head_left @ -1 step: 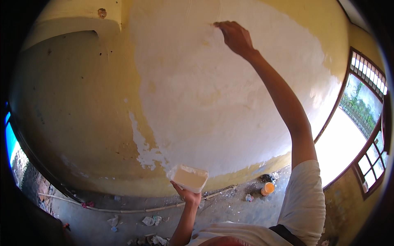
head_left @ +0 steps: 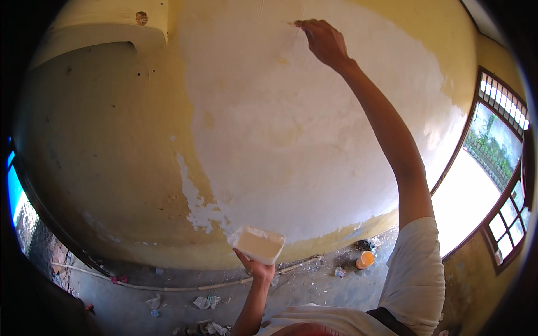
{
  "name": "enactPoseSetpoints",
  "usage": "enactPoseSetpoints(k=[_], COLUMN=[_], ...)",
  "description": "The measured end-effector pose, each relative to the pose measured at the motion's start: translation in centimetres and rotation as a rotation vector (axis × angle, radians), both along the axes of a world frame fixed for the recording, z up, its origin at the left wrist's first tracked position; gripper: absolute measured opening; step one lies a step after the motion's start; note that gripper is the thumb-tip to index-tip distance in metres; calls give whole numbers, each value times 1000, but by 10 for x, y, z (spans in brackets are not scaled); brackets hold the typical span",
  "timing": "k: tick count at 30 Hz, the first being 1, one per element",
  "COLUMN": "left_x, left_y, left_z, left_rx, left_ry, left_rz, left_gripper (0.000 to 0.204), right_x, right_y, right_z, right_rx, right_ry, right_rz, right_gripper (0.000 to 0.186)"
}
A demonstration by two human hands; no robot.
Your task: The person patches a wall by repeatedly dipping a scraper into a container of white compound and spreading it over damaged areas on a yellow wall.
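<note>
fingers [head_left: 307, 24], right hand [head_left: 328, 46]: drawn into a close pinch high at the white coat [head_left: 314, 145]; a thin implement [head_left: 292, 23] seems to show edge-on at the tips, its kind too small to tell
fingers, left hand [head_left: 261, 270]: part-curled under the tub [head_left: 271, 261], thumb along its left side; the rest hidden beneath
tub: white, rectangular, open-topped, borne on the left hand, low before the wall [head_left: 134, 168]
filling: off-white paste [head_left: 259, 245], surface smooth
handling, judged: fairly light, walls thin and apt to flex, smeared rim perhaps slippery; paste soft
hold, judged: palm beneath, thumb against the side, tub kept near level
wall: yellow, the white coat ragged along its left edge
floor: pale pole [head_left: 196, 288], orange container [head_left: 365, 259], crumpled scraps [head_left: 207, 302]
</note>
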State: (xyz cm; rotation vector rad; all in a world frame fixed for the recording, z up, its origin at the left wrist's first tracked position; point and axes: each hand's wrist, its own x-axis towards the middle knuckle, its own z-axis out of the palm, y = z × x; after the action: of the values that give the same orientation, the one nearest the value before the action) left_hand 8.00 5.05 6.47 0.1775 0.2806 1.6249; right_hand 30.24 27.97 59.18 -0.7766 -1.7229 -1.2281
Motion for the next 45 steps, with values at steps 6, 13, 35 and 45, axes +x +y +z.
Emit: enactPoseSetpoints(k=[6, 13, 35, 45], left_x=[-6, -16, -11, -11], left_y=[2, -6, -2, -9], left_z=[-9, -22, -34, -30], left_rx=[29, 28, -12, -17], left_ry=[12, 3, 42, 6], left_rz=[28, 68, -37, -40], left_gripper=[78, 79, 80, 79], right_x=[-48, -57, 4, -34], right_y=[10, 61, 33, 76], right_z=[81, 29, 13, -121], right_rx=[112, 38, 162, 184], right_ry=[-47, -110, 51, -316], right_rz=[61, -233, -32, -419], right_gripper=[33, 38, 30, 40])
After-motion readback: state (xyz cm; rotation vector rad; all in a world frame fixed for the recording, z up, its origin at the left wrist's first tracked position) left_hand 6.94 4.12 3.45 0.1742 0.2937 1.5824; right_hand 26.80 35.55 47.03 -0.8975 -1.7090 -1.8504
